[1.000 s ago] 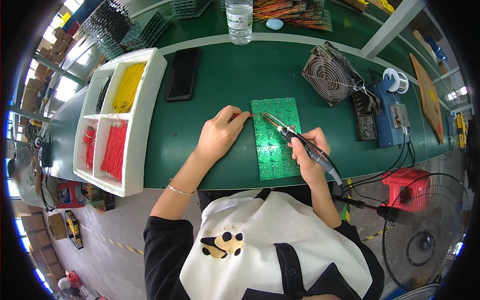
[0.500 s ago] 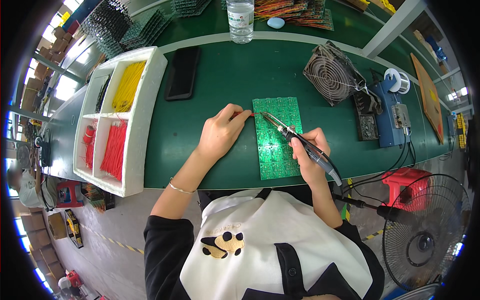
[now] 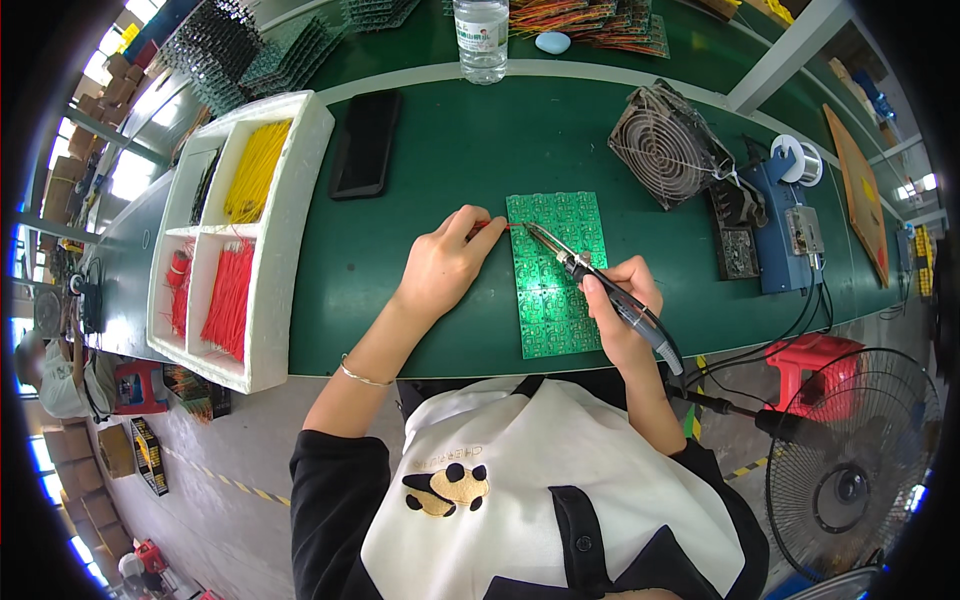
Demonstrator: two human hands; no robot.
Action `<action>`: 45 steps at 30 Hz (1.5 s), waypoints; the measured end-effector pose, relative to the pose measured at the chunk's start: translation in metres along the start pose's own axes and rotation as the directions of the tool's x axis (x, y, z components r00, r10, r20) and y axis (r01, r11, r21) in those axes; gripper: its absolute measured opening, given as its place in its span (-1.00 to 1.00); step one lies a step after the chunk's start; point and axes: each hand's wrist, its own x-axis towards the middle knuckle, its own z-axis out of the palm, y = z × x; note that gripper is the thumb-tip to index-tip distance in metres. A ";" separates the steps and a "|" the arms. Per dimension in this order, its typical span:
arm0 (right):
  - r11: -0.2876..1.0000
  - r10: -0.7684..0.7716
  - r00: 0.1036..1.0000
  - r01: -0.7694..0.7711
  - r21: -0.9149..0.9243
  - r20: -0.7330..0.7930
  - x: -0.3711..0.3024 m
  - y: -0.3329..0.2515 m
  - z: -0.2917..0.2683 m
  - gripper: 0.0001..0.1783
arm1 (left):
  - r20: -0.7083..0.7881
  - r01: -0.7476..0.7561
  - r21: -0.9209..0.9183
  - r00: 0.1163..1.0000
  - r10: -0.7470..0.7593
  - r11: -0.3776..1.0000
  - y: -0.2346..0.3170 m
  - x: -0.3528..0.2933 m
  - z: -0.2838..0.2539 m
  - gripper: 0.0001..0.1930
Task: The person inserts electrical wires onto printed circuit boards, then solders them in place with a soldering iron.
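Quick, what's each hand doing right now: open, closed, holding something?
Left hand: closed, pinching a red wire.
Right hand: closed, holding a soldering iron.

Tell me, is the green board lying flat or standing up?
Lying flat: the green board shows its broad face to the camera, on the green table.

The green bench carries a divided white tray, black phone, green circuit-board panel and grilled fan.
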 end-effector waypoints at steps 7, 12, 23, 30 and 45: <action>0.995 0.011 0.999 -0.007 0.095 -0.036 0.000 -0.004 0.003 -0.77 | 0.012 -0.023 0.035 1.000 0.022 0.999 0.001 0.001 -0.001 -0.72; 0.994 -0.002 0.999 0.006 0.106 -0.035 -0.001 -0.002 0.003 -0.79 | 0.016 -0.018 0.052 1.000 0.017 0.998 0.000 0.001 0.000 -0.71; 1.000 0.002 1.000 -0.001 0.027 -0.012 -0.002 0.002 0.001 -0.79 | -0.003 -0.003 0.032 1.000 0.003 0.999 0.000 0.001 0.001 -0.73; 1.000 -0.007 1.000 0.007 0.009 -0.016 -0.001 0.000 0.002 -0.79 | -0.004 0.015 0.023 1.000 -0.015 1.000 0.002 0.001 0.001 -0.74; 0.998 -0.002 0.999 0.005 0.066 -0.037 -0.001 -0.001 0.004 -0.78 | -0.003 0.021 0.021 1.000 -0.021 1.000 0.001 0.001 0.001 -0.76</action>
